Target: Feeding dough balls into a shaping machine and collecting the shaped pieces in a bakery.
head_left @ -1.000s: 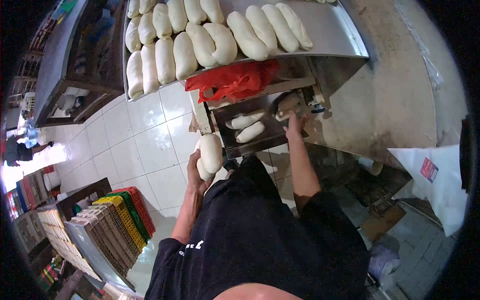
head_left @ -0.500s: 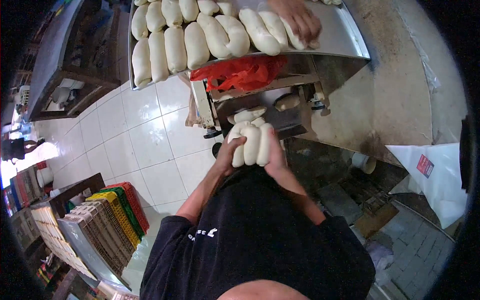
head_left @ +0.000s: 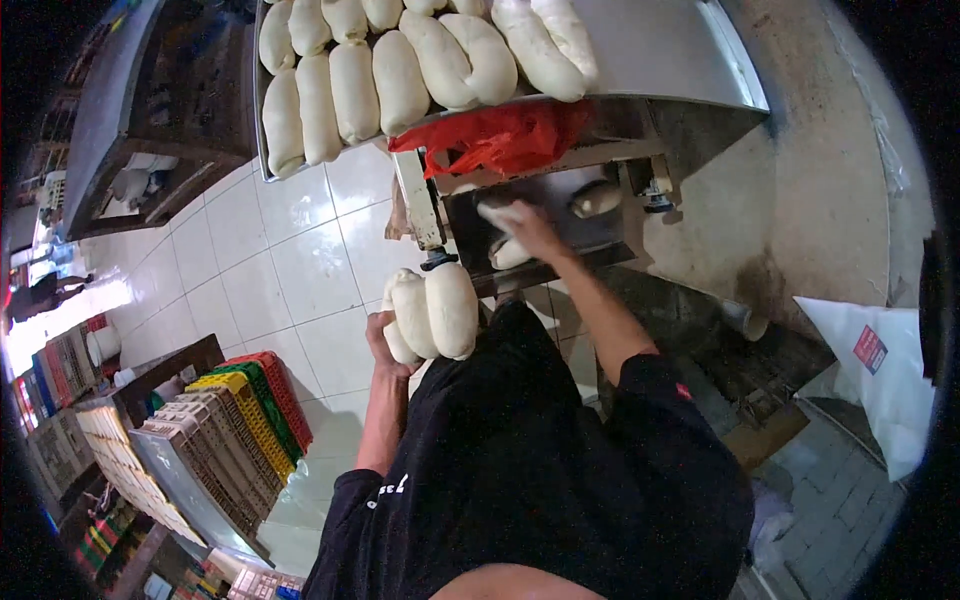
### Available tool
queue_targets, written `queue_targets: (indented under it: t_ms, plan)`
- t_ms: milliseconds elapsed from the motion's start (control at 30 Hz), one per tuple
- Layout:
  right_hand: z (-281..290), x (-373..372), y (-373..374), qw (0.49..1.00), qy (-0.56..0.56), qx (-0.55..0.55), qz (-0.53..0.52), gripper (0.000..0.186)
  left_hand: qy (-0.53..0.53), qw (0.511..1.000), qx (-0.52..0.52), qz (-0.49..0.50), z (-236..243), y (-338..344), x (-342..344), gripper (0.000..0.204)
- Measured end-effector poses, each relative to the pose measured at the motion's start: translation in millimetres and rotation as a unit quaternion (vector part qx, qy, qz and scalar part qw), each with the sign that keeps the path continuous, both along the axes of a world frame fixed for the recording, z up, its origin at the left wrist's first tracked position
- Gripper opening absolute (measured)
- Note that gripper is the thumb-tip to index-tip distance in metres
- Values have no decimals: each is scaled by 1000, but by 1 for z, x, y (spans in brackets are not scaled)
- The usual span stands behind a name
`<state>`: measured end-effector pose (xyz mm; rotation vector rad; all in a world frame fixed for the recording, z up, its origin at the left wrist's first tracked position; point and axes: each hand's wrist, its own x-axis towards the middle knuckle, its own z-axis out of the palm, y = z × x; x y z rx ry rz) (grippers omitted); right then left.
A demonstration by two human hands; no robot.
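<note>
My left hand is closed under and around several smooth, pale dough rolls bunched side by side, left of my body. My right hand reaches forward over a dark metal tray below the table. It is smeared by motion, beside a pale, blurred dough piece at its fingertips; whether it grips that piece is unclear. Another dough roll lies just under my right wrist, and a further dough piece rests at the tray's right side.
Rows of dough rolls fill the left of a metal tray on top. A red plastic bag hangs beneath its front edge. Stacked crates stand at lower left; a white plastic sheet is at right.
Both my hands held the bunched rolls together; now the left alone has them, shifted left, while the right has moved forward to the lower tray. Another hand has left the upper tray.
</note>
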<state>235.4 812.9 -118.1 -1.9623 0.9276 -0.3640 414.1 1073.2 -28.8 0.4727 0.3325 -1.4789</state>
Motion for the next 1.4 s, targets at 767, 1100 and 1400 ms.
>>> queue_targets:
  t_ms: [767, 1100, 1400]
  plan:
    - [29, -45, 46, 714, -166, 509, -451, 44, 1, 996, -75, -48, 16, 7, 8, 68]
    - [259, -96, -37, 853, -370, 320, -181, 49, -204, 955, -146, -156, 148, -204, -63, 60]
    - [387, -89, -295, 912, -207, -206, -287, 60, -484, 860, -159, -32, 246, -429, -67, 71]
